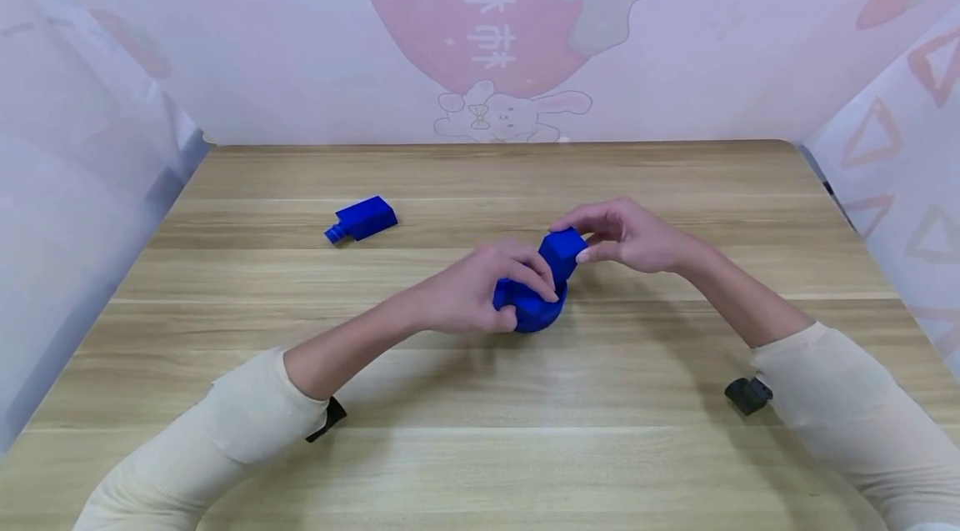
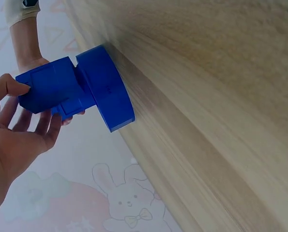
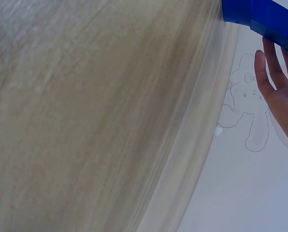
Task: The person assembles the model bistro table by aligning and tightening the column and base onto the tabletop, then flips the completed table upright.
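Near the middle of the table lies a blue plastic assembly whose round, disc-like base touches the wood. My left hand holds the blocky blue body that joins this disc, thumb on one side and fingers on the other. On the far right of the disc, a blue faceted block is pinched between the thumb and fingers of my right hand. In the right wrist view, that hand's fingers lie along the blue plastic. Whether block and body are joined is hidden.
A separate blue box-shaped piece with a narrow ribbed stub lies at the back left. The wooden table ends at a printed backdrop. Small black devices sit at the cream sleeves.
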Available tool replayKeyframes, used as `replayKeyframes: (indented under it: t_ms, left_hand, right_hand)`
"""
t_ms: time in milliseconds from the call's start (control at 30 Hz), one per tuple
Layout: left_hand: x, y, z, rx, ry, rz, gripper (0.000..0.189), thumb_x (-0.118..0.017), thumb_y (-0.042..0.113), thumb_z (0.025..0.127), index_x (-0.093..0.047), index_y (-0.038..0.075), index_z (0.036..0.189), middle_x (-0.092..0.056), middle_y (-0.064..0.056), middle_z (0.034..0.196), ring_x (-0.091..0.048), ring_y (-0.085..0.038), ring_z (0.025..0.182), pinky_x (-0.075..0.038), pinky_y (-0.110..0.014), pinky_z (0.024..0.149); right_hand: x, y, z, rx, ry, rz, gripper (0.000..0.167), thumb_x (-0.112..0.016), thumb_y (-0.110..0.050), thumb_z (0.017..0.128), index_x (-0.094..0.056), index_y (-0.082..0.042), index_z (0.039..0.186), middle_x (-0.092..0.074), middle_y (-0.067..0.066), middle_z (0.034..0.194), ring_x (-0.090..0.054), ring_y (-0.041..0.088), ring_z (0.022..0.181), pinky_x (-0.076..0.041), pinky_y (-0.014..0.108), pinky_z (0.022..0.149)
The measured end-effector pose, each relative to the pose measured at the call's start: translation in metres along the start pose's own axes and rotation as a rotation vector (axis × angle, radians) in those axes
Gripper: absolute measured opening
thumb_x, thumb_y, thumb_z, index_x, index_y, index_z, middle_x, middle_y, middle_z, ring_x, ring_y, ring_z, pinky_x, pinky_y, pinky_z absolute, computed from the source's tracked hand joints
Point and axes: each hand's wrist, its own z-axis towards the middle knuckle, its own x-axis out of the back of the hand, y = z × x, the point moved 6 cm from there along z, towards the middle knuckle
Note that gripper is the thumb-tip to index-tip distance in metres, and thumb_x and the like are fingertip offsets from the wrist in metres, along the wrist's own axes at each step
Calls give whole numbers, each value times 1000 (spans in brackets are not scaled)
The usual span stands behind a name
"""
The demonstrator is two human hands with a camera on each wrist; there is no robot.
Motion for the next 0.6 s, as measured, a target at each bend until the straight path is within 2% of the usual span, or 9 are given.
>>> replayKeyframes:
  t_ms: [167,267,400,500,600]
  left_hand:
    - [2,-2,-4,5,0,-25,39,-56,-15,78,-79,5,103,-66,-9,123,-54,-30,125,-49,-44,106]
    - [4,-3,-8,6,6,-14,28,-68,-11,82,-79,6,101,-64,-11,123,-54,-30,124,-47,-47,108]
    - [4,-5,-10,18,31,-33,18,-85,5,85,-78,7,101,-64,-12,120,-56,-27,121,-46,-44,109]
    - [5,-9,-11,58,77,-58,25,-85,11,87,-74,6,108,-67,-10,121,-59,-25,118,-49,-42,106]
    - [8,-14,-11,123,137,-32,37,-88,15,85,-70,5,115,-70,-8,119,-61,-23,114,-52,-43,101]
  right_hand:
    - [0,1,0,-7,2,4,38,-64,13,95,-61,13,132,-63,29,133,-68,23,115,-59,34,92]
    - [0,1,1,-9,1,-4,38,-65,12,95,-61,12,133,-63,28,133,-67,24,116,-59,33,93]
    - [2,1,1,-4,2,-17,38,-65,11,95,-61,12,133,-63,28,134,-67,25,116,-59,33,93]
    - [3,1,1,-6,5,-14,38,-65,12,95,-61,12,133,-63,28,133,-68,24,115,-59,32,93]
    - [3,2,1,-10,5,-10,38,-66,12,94,-61,12,132,-64,28,133,-68,23,115,-59,32,93]
